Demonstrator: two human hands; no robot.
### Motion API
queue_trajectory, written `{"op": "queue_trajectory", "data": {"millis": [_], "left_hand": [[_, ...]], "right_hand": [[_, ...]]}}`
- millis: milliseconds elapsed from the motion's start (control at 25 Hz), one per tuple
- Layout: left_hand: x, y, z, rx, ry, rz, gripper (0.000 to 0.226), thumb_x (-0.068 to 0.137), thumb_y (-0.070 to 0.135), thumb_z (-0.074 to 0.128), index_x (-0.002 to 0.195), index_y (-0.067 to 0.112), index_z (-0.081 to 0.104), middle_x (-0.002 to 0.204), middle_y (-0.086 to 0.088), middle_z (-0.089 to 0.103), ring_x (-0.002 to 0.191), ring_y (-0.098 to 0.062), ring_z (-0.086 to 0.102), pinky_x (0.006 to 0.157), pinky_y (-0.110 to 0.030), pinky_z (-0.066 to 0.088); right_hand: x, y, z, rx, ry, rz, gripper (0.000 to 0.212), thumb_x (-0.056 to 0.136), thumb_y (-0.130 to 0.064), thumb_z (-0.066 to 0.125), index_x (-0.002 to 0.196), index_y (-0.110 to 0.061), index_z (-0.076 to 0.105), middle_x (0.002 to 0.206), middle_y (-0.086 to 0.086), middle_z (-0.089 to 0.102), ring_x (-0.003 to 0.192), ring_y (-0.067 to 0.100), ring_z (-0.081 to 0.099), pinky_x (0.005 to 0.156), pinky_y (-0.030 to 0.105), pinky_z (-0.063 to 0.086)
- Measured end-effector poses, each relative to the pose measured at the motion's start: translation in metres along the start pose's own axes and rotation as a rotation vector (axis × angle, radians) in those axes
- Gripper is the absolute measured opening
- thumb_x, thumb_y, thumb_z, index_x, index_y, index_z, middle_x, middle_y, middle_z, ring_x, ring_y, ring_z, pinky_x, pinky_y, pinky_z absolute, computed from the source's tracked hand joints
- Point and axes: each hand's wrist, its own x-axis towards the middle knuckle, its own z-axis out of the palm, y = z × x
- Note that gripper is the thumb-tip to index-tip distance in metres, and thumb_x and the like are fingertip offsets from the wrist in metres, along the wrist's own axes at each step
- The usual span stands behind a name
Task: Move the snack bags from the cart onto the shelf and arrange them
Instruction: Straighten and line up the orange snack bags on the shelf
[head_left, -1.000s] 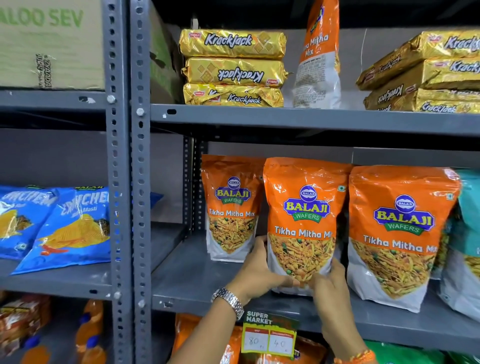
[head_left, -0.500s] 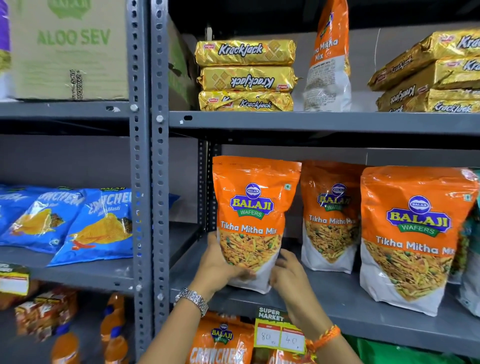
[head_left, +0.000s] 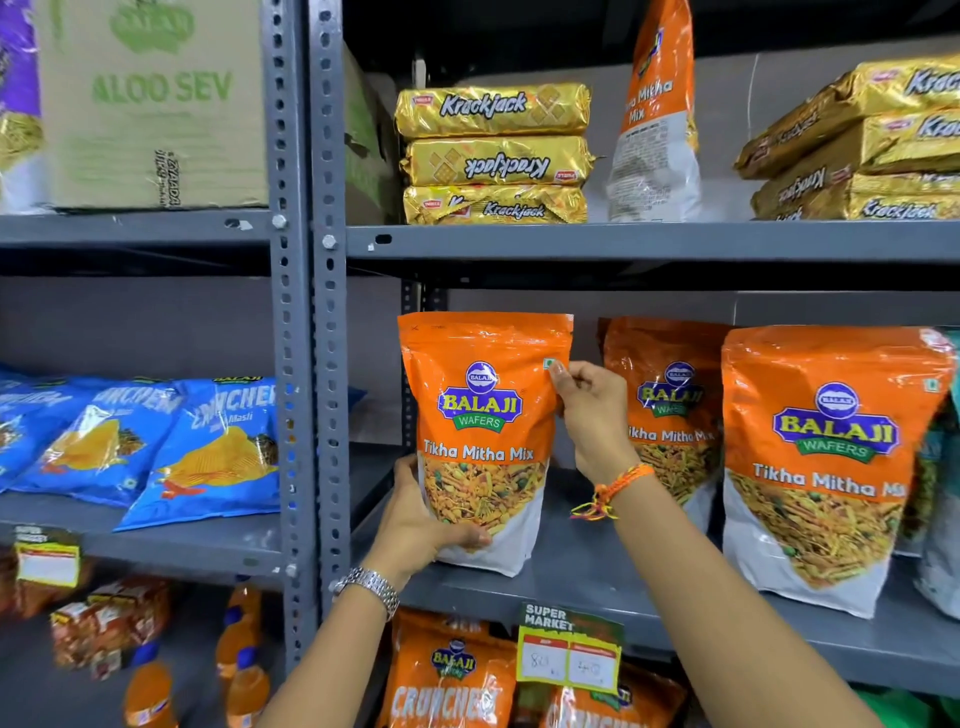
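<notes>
An orange Tikha Mitha Mix bag (head_left: 483, 415) stands upright at the left end of the grey middle shelf (head_left: 597, 582). My left hand (head_left: 421, 525) grips its lower left corner. My right hand (head_left: 592, 415) pinches its upper right edge. A second orange bag (head_left: 675, 395) stands further back, partly hidden behind my right hand. A third orange bag (head_left: 831, 457) stands at the front right. The cart is out of view.
Gold Krackjack packs (head_left: 493, 156) and another orange bag (head_left: 654, 114) sit on the shelf above. Blue Crunchex bags (head_left: 208, 447) lie on the left bay beyond the grey upright posts (head_left: 306, 364). A price tag (head_left: 569, 649) hangs on the shelf edge. Teal bags (head_left: 945, 467) stand far right.
The held bag has moved left, from in front of the middle bag to the shelf's left end. My right hand rose from the bag's bottom to its upper right edge.
</notes>
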Motion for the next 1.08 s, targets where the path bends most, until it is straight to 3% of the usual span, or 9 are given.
{"op": "queue_trajectory", "data": {"millis": [280,400,520,600,680,800,920,960,1080], "left_hand": [[-0.012,0.011,0.003,0.068,0.051,-0.016,0.119,0.046,0.02,0.103,0.137,0.027,0.028,0.121,0.01,0.057,0.121,-0.019,0.059,0.094,-0.031,0.049],[-0.04,0.027,0.02,0.155,0.332,0.108,0.118,0.052,0.02,0.101,0.142,0.028,0.025,0.127,0.013,0.046,0.118,-0.008,0.051,0.086,-0.019,0.043],[-0.064,0.043,0.05,0.027,0.565,0.387,0.078,0.068,0.011,0.09,0.127,0.032,0.043,0.119,0.014,0.058,0.108,-0.002,0.06,0.089,-0.012,0.049],[-0.066,0.057,0.073,-0.02,0.431,0.481,0.047,0.08,0.017,0.08,0.116,0.032,0.054,0.11,0.014,0.065,0.104,-0.003,0.066,0.089,-0.012,0.052],[-0.056,0.072,0.098,-0.061,0.122,0.393,0.031,0.093,0.023,0.069,0.121,0.03,0.059,0.122,0.011,0.067,0.115,-0.001,0.063,0.1,-0.017,0.051],[-0.024,0.087,0.147,-0.166,-0.228,0.067,0.047,0.105,0.029,0.051,0.151,0.02,0.044,0.149,0.008,0.048,0.142,-0.012,0.046,0.114,-0.022,0.036],[0.018,0.09,0.185,-0.417,-0.255,-0.229,0.034,0.107,0.025,0.043,0.136,0.009,0.055,0.129,0.005,0.056,0.112,-0.013,0.061,0.082,-0.007,0.048],[0.032,0.089,0.195,-0.452,-0.218,-0.303,0.032,0.105,0.021,0.045,0.128,0.004,0.06,0.127,-0.004,0.061,0.103,-0.019,0.064,0.077,-0.011,0.052],[0.066,0.086,0.211,-0.364,-0.19,-0.343,0.057,0.099,0.021,0.057,0.152,0.003,0.043,0.151,-0.019,0.052,0.132,-0.037,0.057,0.109,-0.046,0.048]], "right_hand": [[-0.001,-0.002,-0.004,0.006,-0.049,0.005,0.018,0.103,-0.028,0.061,0.096,-0.018,0.075,0.091,-0.002,0.08,0.072,0.0,0.077,0.057,0.011,0.056],[-0.013,0.005,-0.02,-0.026,-0.019,-0.003,0.024,0.105,-0.025,0.058,0.118,-0.012,0.073,0.107,0.003,0.078,0.1,0.014,0.074,0.073,0.014,0.056],[-0.041,0.034,-0.049,-0.239,0.066,0.019,0.038,0.103,-0.021,0.059,0.139,-0.009,0.062,0.139,0.01,0.065,0.128,0.023,0.06,0.097,0.023,0.047],[-0.054,0.055,-0.067,-0.477,0.017,0.051,0.055,0.099,-0.014,0.06,0.153,-0.009,0.047,0.157,0.016,0.045,0.146,0.033,0.042,0.117,0.037,0.038],[-0.058,0.068,-0.08,-0.644,-0.046,0.111,0.068,0.096,-0.008,0.058,0.159,-0.006,0.032,0.166,0.02,0.027,0.155,0.04,0.024,0.126,0.045,0.026],[-0.055,0.072,-0.097,-0.675,-0.053,0.217,0.075,0.093,0.001,0.053,0.16,-0.001,0.019,0.168,0.023,0.019,0.157,0.041,0.017,0.127,0.042,0.021],[-0.054,0.081,-0.112,-0.773,-0.122,0.269,0.082,0.096,0.0,0.05,0.164,-0.001,0.004,0.172,0.024,0.003,0.161,0.041,0.007,0.128,0.041,0.017],[-0.053,0.086,-0.116,-0.818,-0.158,0.251,0.084,0.098,-0.001,0.05,0.164,-0.001,-0.001,0.173,0.024,-0.002,0.162,0.041,0.003,0.128,0.041,0.016],[-0.05,0.098,-0.121,-0.891,-0.241,0.191,0.088,0.1,-0.003,0.05,0.164,-0.004,-0.01,0.172,0.025,-0.012,0.162,0.043,-0.004,0.13,0.044,0.013]]}}
